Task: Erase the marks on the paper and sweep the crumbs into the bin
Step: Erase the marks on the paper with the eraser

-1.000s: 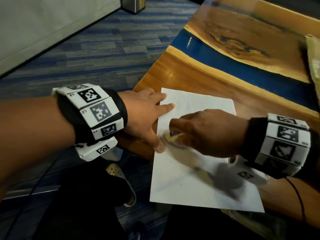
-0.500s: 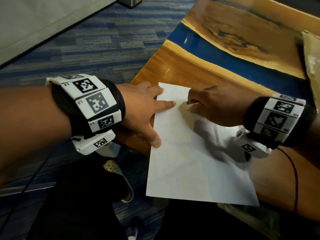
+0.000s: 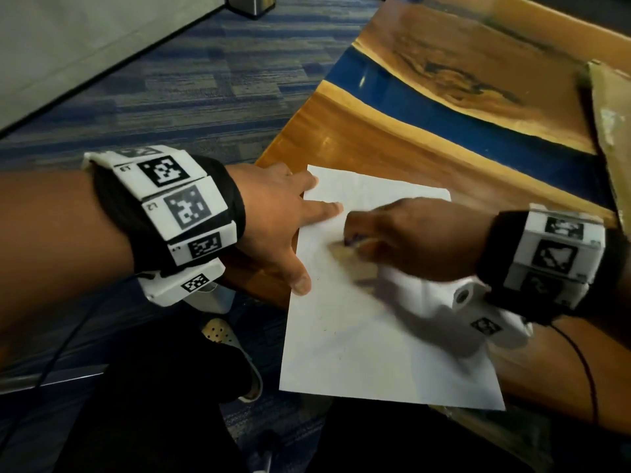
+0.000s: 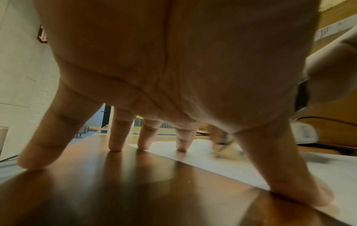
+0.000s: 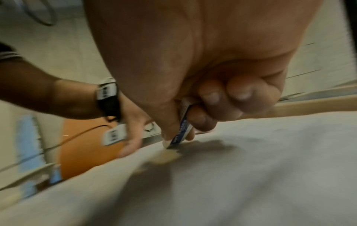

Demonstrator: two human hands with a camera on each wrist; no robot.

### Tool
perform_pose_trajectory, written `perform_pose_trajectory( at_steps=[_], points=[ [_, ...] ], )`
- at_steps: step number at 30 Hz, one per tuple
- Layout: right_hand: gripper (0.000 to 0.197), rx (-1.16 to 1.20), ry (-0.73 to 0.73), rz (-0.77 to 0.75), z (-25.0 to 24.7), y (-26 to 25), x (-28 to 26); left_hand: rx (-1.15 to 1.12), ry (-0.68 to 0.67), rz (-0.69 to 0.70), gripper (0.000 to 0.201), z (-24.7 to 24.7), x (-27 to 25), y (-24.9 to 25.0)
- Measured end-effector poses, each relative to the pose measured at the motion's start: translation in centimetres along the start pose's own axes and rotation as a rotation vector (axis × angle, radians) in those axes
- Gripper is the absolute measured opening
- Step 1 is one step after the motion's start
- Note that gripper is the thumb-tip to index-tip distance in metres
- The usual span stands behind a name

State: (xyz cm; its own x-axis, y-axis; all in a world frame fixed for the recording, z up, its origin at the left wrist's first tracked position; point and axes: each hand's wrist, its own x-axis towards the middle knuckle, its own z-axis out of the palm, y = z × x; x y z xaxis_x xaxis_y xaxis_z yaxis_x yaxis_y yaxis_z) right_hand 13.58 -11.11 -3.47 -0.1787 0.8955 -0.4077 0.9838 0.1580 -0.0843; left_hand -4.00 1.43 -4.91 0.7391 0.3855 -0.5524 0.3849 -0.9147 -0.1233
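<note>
A white sheet of paper (image 3: pixel 382 343) lies on the wooden table (image 3: pixel 368 141), its near edge overhanging the table's front. My left hand (image 3: pixel 273 223) lies spread with straight fingers; the forefinger, middle finger and thumb (image 4: pixel 293 183) press on the paper's left edge, the other fingertips (image 4: pixel 115 145) on the wood. My right hand (image 3: pixel 409 240) pinches an eraser (image 5: pixel 182 131) with a blue printed sleeve, its tip on the paper (image 5: pixel 251 175) close to the left forefinger. In the left wrist view the eraser (image 4: pixel 226 146) is blurred. A few faint dark specks lie on the sheet.
A blue resin strip (image 3: pixel 478 131) runs across the table behind the paper. A brown cardboard piece (image 3: pixel 614 138) lies at the far right. A metal bin (image 3: pixel 251 5) stands on the carpet at the far top. My shoe (image 3: pixel 235 349) is below the table edge.
The right hand with the eraser went from the sheet's middle up to its top edge, then back down towards the left side. The left hand has kept its place on the paper.
</note>
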Motion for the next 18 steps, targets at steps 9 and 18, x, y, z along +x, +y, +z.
perform_pose_trajectory(
  at_steps=[9,18],
  points=[
    [0.018,-0.034,0.102,0.267,-0.4,3.4,1.4,-0.003,0.032,0.017,0.121,0.0,0.5,0.4],
    [0.023,0.014,0.091,-0.037,0.4,-0.7,0.4,-0.098,0.134,0.097,0.102,0.2,0.9,0.5]
  ],
)
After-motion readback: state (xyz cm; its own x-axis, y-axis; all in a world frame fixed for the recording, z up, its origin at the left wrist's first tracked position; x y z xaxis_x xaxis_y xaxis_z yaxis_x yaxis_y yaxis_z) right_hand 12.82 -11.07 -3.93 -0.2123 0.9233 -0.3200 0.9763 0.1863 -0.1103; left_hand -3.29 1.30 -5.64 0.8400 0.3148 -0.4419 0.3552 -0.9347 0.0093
